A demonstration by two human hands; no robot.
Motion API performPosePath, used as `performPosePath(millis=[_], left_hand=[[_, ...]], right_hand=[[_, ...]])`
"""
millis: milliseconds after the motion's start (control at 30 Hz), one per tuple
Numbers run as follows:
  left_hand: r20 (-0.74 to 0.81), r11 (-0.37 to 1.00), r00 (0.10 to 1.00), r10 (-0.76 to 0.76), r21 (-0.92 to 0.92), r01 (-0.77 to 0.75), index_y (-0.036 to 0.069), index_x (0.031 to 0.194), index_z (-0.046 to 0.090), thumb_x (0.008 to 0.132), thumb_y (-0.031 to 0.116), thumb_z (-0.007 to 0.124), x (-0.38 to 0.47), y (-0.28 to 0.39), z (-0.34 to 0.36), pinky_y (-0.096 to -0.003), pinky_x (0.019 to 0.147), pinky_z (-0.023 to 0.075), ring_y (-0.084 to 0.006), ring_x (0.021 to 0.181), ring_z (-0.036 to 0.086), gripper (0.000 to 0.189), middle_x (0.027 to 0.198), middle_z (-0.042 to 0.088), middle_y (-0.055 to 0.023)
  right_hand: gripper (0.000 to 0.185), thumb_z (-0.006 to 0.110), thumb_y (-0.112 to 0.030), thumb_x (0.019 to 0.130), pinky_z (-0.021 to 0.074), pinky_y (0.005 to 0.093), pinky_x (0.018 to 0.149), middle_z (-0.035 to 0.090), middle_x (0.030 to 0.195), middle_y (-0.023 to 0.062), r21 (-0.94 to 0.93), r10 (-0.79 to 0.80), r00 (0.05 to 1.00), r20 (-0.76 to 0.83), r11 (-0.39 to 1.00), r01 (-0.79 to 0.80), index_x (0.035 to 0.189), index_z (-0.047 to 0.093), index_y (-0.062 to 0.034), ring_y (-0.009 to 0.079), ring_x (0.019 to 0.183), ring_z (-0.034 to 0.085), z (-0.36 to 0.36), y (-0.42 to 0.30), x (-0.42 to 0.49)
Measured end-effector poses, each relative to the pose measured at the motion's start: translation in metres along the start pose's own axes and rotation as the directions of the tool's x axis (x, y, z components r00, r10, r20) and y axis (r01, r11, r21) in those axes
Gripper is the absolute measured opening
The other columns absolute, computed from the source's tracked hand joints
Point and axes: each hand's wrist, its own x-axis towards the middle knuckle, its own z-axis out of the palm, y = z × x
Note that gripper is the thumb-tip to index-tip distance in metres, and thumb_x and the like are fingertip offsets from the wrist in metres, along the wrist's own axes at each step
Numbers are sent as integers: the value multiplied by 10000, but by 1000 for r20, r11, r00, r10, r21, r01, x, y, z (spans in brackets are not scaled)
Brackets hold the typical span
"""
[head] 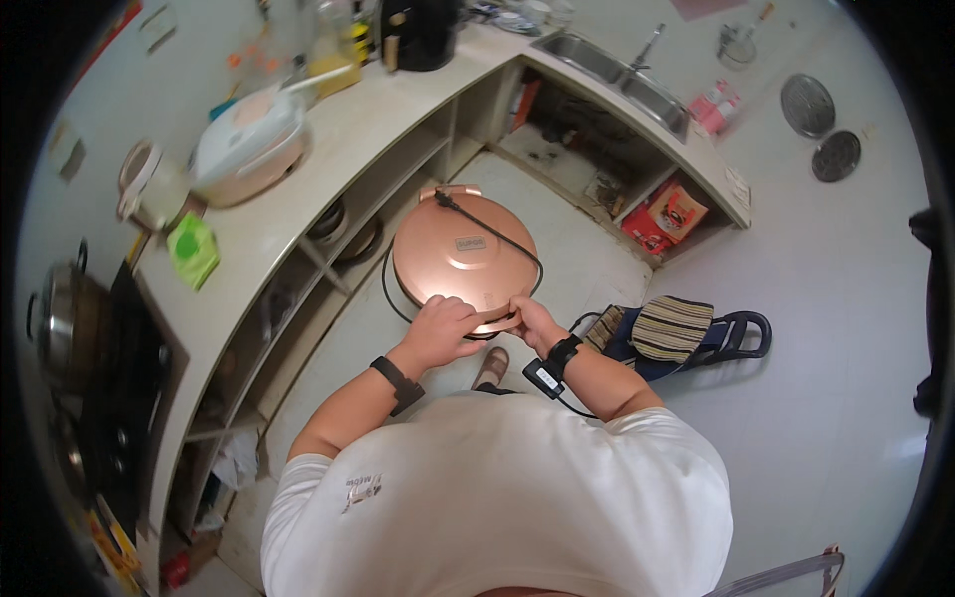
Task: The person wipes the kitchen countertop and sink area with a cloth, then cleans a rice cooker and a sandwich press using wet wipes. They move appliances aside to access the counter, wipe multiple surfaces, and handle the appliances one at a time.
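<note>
A round copper-coloured Supor electric baking pan (466, 250) with its lid closed is held in front of my body, above the floor. Its black power cord (492, 237) lies across the lid, the plug near the hinge, and loops round the left side. My left hand (445, 328) rests at the front rim beside the handle, fingers on the lid's edge. My right hand (533, 323) grips the right side of the front handle (498, 325), the thumb on top. The undersides of both hands are hidden.
The worktop (246, 246) curves along the left, bearing a rice cooker (250, 145), a jug (160, 186) and a green packet (194, 250). Open shelves run below. A sink (612, 74) stands beyond. A folding chair with a striped cushion (673, 328) is at the right.
</note>
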Motion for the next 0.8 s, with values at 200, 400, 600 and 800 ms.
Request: performPosePath(millis=[200, 400, 600, 800], left_hand=[[42, 988, 994, 103, 107, -107, 125, 902, 620, 781, 267, 715, 169, -23, 37, -376, 763, 402, -228, 828, 576, 209, 827, 602, -23], [-42, 978, 979, 202, 53, -199, 125, 912, 623, 792, 248, 703, 288, -61, 53, -382, 781, 422, -243, 842, 582, 190, 834, 603, -27], [26, 966, 966, 256, 36, -257, 127, 950, 644, 794, 255, 702, 405, -101, 75, -392, 795, 429, -248, 874, 585, 210, 855, 615, -28], [48, 934, 933, 356, -55, -353, 128, 936, 654, 804, 268, 688, 520, -170, 98, -404, 792, 435, -255, 876, 587, 195, 834, 616, -40]], right_hand=[[224, 554, -109, 773, 552, 358, 726, 591, 905, 89, 178, -135, 982, -128, 971, 157, 982, 545, -32, 231, 780, 628, -84, -109, 41], [246, 583, -132, 743, 535, 373, 723, 595, 916, 88, 239, -215, 943, -252, 931, 276, 968, 542, -42, 241, 815, 619, -133, -200, 82], [215, 598, -161, 731, 508, 402, 808, 608, 906, 87, 305, -276, 917, -287, 882, 361, 921, 563, -68, 248, 861, 620, -180, -283, 134], [206, 616, -206, 709, 502, 366, 694, 613, 846, 50, 306, -275, 902, -333, 873, 379, 893, 571, -125, 221, 757, 615, -220, -366, 208]])
